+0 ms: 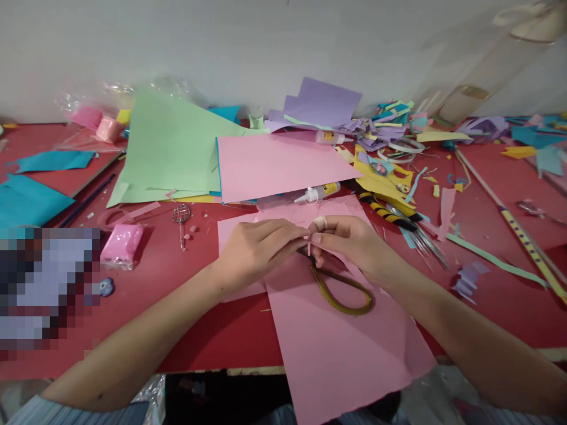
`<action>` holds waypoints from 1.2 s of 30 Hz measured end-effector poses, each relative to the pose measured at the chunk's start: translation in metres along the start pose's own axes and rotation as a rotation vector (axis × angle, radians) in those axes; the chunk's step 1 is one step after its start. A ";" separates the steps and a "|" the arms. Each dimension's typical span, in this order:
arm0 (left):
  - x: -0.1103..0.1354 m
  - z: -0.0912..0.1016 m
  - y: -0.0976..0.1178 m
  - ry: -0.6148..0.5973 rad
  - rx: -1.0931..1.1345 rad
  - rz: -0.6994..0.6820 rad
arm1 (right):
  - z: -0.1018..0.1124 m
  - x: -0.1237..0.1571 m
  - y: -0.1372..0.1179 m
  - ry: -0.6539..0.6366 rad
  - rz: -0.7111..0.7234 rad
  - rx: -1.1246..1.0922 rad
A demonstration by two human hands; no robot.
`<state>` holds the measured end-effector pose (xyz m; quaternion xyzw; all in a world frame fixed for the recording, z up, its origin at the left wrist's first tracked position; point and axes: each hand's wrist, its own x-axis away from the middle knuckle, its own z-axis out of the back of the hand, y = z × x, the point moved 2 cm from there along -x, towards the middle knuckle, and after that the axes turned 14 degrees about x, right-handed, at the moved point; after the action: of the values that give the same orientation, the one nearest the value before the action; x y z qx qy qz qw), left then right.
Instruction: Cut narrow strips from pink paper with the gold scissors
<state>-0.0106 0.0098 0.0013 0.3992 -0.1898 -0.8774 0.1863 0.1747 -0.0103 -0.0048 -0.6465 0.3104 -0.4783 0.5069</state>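
Note:
My left hand [259,248] and my right hand [349,245] meet over a pink paper sheet [341,342] that hangs over the table's front edge. Both pinch a small pink paper strip [309,239] between their fingertips. A plaster wraps one finger of my right hand. Scissors with an olive-yellow loop handle [345,292] lie on the pink sheet just under my right hand. A small glue bottle [316,193] lies just beyond my hands.
The red table [186,295] holds a large green sheet [170,144], another pink sheet [279,162], purple paper [321,103], blue sheets [26,200], a pink packet [121,245], a second glue bottle [330,137] and several coloured scraps at right. A long stick [514,221] lies at right.

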 end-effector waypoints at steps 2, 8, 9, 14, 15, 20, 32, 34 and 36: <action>0.001 0.001 0.000 -0.008 -0.021 -0.036 | 0.000 0.000 0.000 -0.014 0.011 -0.002; 0.003 0.003 0.000 -0.020 -0.068 -0.085 | -0.001 0.001 -0.001 -0.034 0.022 -0.031; 0.003 0.003 0.000 -0.019 -0.074 -0.087 | -0.001 0.001 -0.001 -0.037 0.021 -0.038; 0.005 0.003 -0.001 -0.004 -0.100 -0.110 | -0.001 0.000 -0.001 -0.039 0.034 -0.026; 0.005 0.003 -0.002 0.000 -0.097 -0.118 | 0.000 0.000 -0.001 -0.041 0.036 -0.016; 0.005 0.003 -0.003 0.003 -0.091 -0.126 | 0.000 -0.001 -0.002 -0.026 0.036 0.024; 0.000 0.006 -0.001 0.056 -0.015 -0.166 | 0.003 -0.001 0.001 -0.100 0.075 -0.061; -0.003 0.006 0.001 0.073 -0.002 -0.173 | 0.004 -0.001 0.002 -0.117 0.079 -0.080; -0.005 0.006 0.001 0.085 0.011 -0.168 | 0.003 0.000 0.001 -0.123 0.073 -0.084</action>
<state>-0.0123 0.0122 0.0089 0.4516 -0.1524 -0.8712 0.1178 0.1774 -0.0093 -0.0061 -0.6835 0.3218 -0.4056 0.5146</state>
